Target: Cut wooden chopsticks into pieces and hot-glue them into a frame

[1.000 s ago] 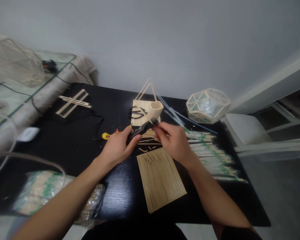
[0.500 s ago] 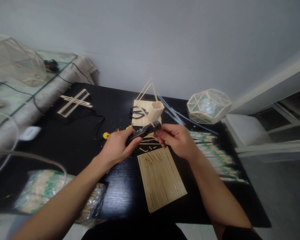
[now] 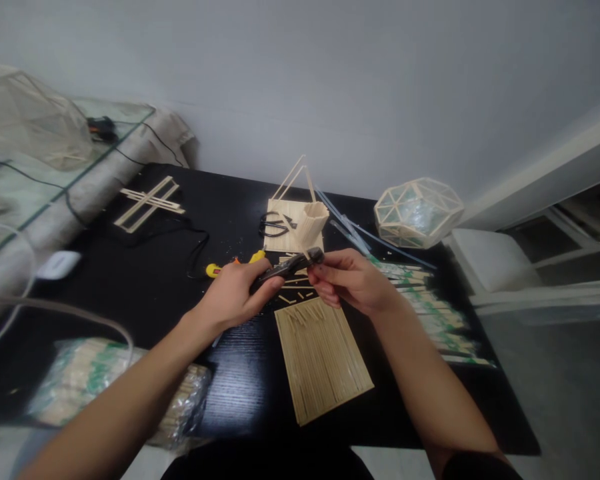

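My left hand point(image 3: 237, 293) is closed around dark-handled pliers point(image 3: 291, 265), their head pointing right. At the jaws a short bit of pale wooden stick point(image 3: 308, 254) shows. My right hand point(image 3: 355, 279) pinches close beside the jaws, its fingertips apparently on that stick; the far end is hidden. Below both hands lies a flat panel of glued sticks point(image 3: 327, 367), with several short cut pieces point(image 3: 305, 316) on its upper part. Behind the pliers, a stick-built cup point(image 3: 312, 228) stands on a square stick base point(image 3: 280, 245), and black-handled scissors point(image 3: 274, 228) rest on that base.
A yellow glue gun point(image 3: 257, 256) lies behind my left hand. Crossed stick frames point(image 3: 150, 203) are at the back left, a faceted stick lantern point(image 3: 417, 212) at the back right. Packaged sticks point(image 3: 435, 313) lie right; a plastic-wrapped bundle point(image 3: 90, 377) sits front left. Clear glue sticks point(image 3: 353, 233) lie behind.
The pliers' head and my right hand have dipped slightly toward me. My right fingers have shifted a little at the jaws. The things on the table have stayed put.
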Demonstrator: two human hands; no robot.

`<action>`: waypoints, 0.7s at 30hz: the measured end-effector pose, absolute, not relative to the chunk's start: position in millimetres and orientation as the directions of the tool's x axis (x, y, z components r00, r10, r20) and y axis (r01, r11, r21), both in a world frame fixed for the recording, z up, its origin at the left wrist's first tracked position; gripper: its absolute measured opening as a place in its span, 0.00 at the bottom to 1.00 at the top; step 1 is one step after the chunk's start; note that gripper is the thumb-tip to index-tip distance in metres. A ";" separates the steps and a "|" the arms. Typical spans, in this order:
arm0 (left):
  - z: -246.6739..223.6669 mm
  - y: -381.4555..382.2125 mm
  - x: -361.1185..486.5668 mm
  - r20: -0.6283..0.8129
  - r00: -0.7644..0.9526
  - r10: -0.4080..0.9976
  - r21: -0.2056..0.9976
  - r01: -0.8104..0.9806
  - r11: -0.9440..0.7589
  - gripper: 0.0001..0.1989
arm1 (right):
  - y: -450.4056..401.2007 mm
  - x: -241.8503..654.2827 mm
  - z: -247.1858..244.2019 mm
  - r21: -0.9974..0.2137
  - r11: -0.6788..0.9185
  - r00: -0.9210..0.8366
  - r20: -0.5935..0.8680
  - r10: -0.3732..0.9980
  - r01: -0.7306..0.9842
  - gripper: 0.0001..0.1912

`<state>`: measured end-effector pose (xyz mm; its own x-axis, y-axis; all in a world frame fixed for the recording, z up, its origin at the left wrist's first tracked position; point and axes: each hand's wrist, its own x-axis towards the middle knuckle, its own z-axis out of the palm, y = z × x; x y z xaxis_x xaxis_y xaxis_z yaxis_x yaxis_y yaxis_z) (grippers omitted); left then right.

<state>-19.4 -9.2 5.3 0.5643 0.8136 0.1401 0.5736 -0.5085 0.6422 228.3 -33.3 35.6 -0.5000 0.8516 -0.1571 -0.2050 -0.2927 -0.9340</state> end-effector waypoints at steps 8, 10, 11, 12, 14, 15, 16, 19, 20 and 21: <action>8.5 -10.1 -18.2 0.138 0.531 0.836 0.596 0.630 -0.498 0.23 | -32.3 229.3 36.7 -0.957 -0.259 -0.466 -0.171 0.868 -0.131 0.15; 7.5 -9.9 -17.9 0.136 0.525 0.840 0.581 0.644 -0.497 0.24 | -32.0 233.3 40.0 -0.976 -0.216 -0.445 -0.180 0.877 -0.032 0.16; 6.6 -9.9 -17.5 0.130 0.524 0.842 0.572 0.654 -0.496 0.24 | -31.9 236.1 42.2 -0.981 -0.192 -0.436 -0.185 0.881 0.029 0.16; 5.5 -10.1 -16.7 0.122 0.524 0.843 0.559 0.665 -0.495 0.25 | -32.0 239.3 44.7 -0.981 -0.171 -0.429 -0.193 0.883 0.089 0.16; 3.1 -10.9 -14.5 0.101 0.534 0.840 0.523 0.690 -0.501 0.26 | -32.7 245.5 49.6 -0.973 -0.147 -0.415 -0.211 0.885 0.180 0.21; 1.9 -11.6 -13.2 0.093 0.542 0.835 0.501 0.700 -0.510 0.26 | -33.2 247.8 51.7 -0.969 -0.143 -0.414 -0.217 0.884 0.201 0.24; 0.8 -12.4 -11.9 0.087 0.552 0.830 0.479 0.707 -0.520 0.27 | -34.0 249.2 53.5 -0.968 -0.146 -0.414 -0.221 0.883 0.206 0.26; -1.7 -14.4 -9.0 0.072 0.583 0.810 0.433 0.713 -0.551 0.28 | -36.5 247.6 56.1 -0.967 -0.193 -0.390 -0.245 0.888 0.168 0.20; -2.3 -14.8 -8.6 0.064 0.587 0.807 0.423 0.716 -0.555 0.28 | -37.2 245.8 56.1 -0.963 -0.222 -0.372 -0.263 0.890 0.151 0.18; -2.6 -15.1 -8.5 0.055 0.589 0.806 0.414 0.721 -0.555 0.28 | -37.7 243.8 56.0 -0.959 -0.251 -0.353 -0.283 0.892 0.134 0.17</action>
